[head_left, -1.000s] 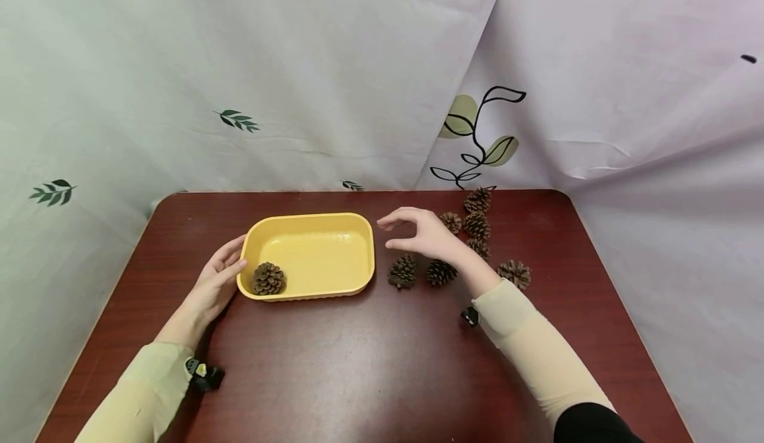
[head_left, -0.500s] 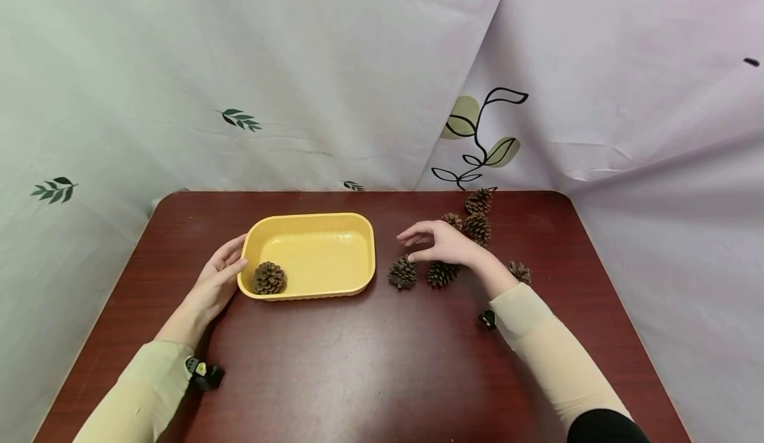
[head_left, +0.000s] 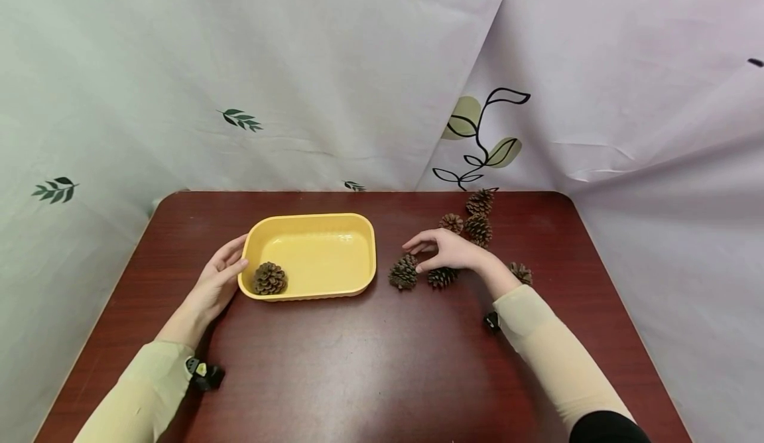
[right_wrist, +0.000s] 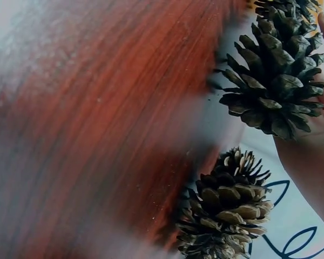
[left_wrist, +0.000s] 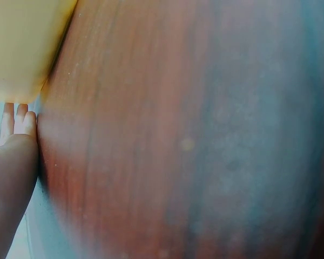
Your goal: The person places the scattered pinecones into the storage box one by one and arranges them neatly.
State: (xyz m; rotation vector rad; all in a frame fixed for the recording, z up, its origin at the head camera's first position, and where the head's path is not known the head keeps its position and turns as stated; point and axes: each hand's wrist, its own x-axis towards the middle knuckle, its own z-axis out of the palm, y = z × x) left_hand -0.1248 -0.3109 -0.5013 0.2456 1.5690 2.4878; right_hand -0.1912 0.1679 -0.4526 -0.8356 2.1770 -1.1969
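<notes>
brown pine cone (head_left: pixel 403 274) sits just right of the yellow tray (head_left: pixel 364 231); my right hand (head_left: pixel 447 251) pinches its top, so i should grip evenly while my open left hand (head_left: pixel 215 284) steadies the tray.

I see a dark red counter (head_left: pixel 370 363). A yellow tray (head_left: pixel 310 221) sits against my left hand (head_left: pixel 216 284); loose pine cones (head_left: pixel 477 229) lie around my right hand (head_left: pixel 450 251).
</notes>
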